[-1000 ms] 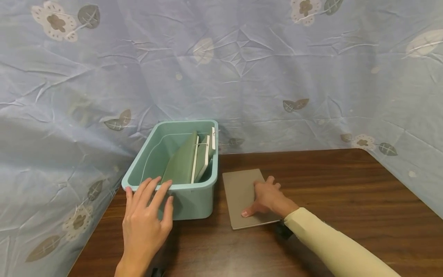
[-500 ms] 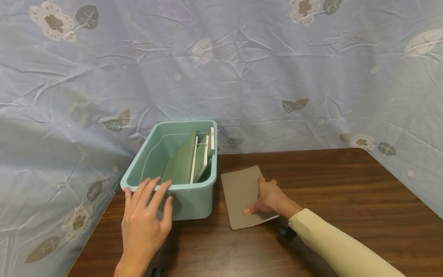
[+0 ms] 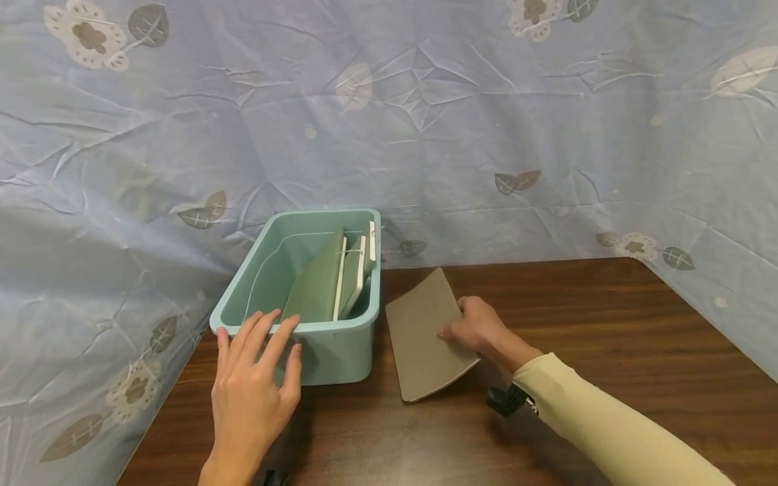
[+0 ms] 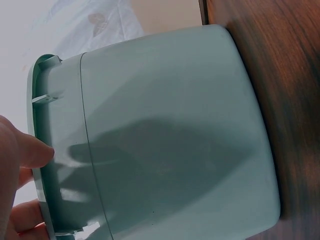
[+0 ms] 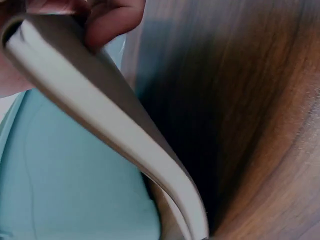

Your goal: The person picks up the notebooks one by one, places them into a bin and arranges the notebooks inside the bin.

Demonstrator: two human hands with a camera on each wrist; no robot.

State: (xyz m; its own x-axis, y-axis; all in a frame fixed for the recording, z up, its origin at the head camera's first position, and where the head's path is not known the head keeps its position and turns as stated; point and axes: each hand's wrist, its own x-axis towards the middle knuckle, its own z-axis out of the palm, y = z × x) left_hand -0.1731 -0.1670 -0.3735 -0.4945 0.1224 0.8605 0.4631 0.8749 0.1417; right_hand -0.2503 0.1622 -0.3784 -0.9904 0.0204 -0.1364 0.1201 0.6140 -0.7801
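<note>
A taupe-covered notebook (image 3: 422, 337) stands tilted beside the bin, its right side raised and its cover bowed. My right hand (image 3: 483, 331) grips that raised side, thumb on the cover and fingers behind it. In the right wrist view the pale page edges of the notebook (image 5: 115, 125) curve down towards the table. My left hand (image 3: 252, 398) rests at the near rim of a light teal plastic bin (image 3: 340, 358), fingers spread and loosely bent. The left wrist view shows the thumb (image 4: 35, 152) by the rim, outside the bin's wall.
Inside the bin, several green-covered books (image 3: 316, 283) lean towards its right wall, white page edges up. The bin stands on a dark wood-grain table (image 3: 577, 324). A floral cloth (image 3: 425, 135) hangs behind and along both sides.
My right hand has closed around the notebook's right side and lifted it, so the notebook has gone from flat to tilted. The left hand and bin have stayed in place.
</note>
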